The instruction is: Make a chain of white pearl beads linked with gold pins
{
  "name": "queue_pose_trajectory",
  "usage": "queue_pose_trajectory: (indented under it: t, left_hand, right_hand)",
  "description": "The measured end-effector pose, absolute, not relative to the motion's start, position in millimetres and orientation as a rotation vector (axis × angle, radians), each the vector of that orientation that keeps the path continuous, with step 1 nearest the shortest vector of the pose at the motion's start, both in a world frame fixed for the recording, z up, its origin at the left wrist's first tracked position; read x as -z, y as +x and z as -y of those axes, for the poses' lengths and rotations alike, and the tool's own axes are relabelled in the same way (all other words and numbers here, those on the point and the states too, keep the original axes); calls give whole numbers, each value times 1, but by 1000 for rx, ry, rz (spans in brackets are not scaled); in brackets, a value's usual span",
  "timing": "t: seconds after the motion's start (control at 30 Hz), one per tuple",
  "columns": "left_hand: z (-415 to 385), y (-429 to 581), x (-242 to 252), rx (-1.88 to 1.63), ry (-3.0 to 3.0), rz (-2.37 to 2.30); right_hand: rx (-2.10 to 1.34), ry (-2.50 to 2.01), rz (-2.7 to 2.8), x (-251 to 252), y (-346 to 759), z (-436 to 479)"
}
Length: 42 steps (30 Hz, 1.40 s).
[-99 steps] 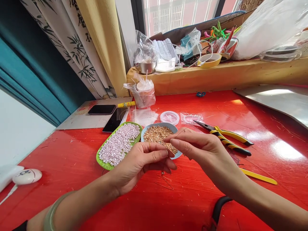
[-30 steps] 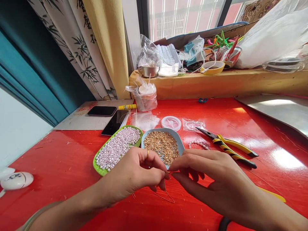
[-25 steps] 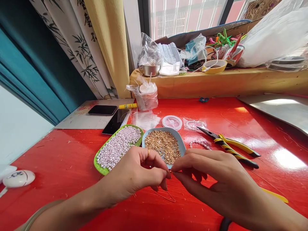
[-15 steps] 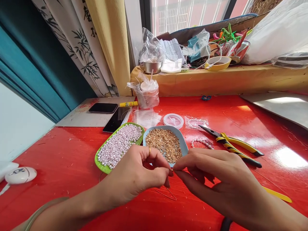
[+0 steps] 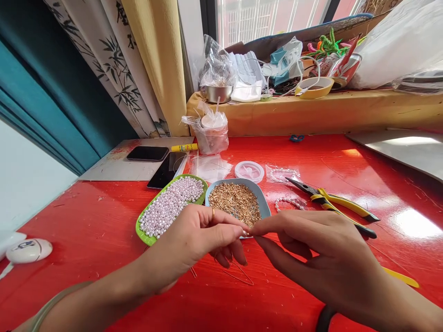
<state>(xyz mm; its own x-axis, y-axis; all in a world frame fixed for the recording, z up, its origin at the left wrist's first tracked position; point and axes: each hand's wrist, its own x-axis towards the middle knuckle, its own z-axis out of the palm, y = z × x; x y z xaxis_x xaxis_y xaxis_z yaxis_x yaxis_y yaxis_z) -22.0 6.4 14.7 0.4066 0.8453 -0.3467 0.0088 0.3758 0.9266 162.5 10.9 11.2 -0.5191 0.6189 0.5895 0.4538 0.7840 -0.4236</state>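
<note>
Over the near side of the blue tray (image 5: 266, 213), my left hand (image 5: 204, 230) pinches small pale beads (image 5: 245, 234) between thumb and index finger; its other fingers curl loosely below. Fingertip to fingertip with it, my right hand (image 5: 311, 240) is closed in a pinch at the end of the beads, on what looks like a thin thread. Gold beads (image 5: 231, 200) fill much of the blue tray. Beside it, the green tray (image 5: 200, 199) holds pearly pinkish beads (image 5: 169, 207). A loop of thin thread (image 5: 242, 279) hangs or lies below my hands.
Long-nose pliers (image 5: 321, 196) with yellow and black handles lie right of the trays. Behind are a bead strand (image 5: 290, 203), a round clear lid (image 5: 249, 171), a bagged cup (image 5: 212, 131), a phone (image 5: 147, 153) and a glue stick (image 5: 184, 147). A white mouse (image 5: 29, 250) lies left.
My left thumb has shifted up and straightened along the index finger, and pale beads now show at its tip. The pinched fingertips have risen slightly toward the blue tray.
</note>
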Motion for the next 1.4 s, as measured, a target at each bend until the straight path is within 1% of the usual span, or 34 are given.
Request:
queue_pose_trajectory:
  t: [0.5,0.57,0.8,0.87,0.93,1.13,1.2,1.27,1.4]
  left_hand:
    - [-8,-23,-16,-670,1044,-1050]
    - [-9,-24,-15,-679,1022,-1048]
    - [-13,-25,-11,-632,1040,-1038]
    - [-13,-24,-9,-628,1052,-1035]
    - [-13,-23,-7,-621,1066,-1023]
    - [-12,-21,-4,-584,1077,-1016]
    - [-11,-20,-4,-585,1059,-1026]
    - [-11,-19,-5,-584,1038,-1017]
    - [-11,-18,-6,-573,1004,-979]
  right_hand:
    - [-323,-813,2249,-10,169,-14]
    - [-223,-830,2279,-9,173,-18]
    - [334,-958,2292,-8,185,-29]
    - [372,-998,2249,-10,186,-29]
    - [245,-1006,2215,-12,184,-27]
    - [-518,-1149,1883,-25,180,-24]
    - [-690,-1171,1762,-29,180,-23]
    - [-761,-1161,1695,-30,180,-21]
    - [-760,-1107,1684,-29,175,-18]
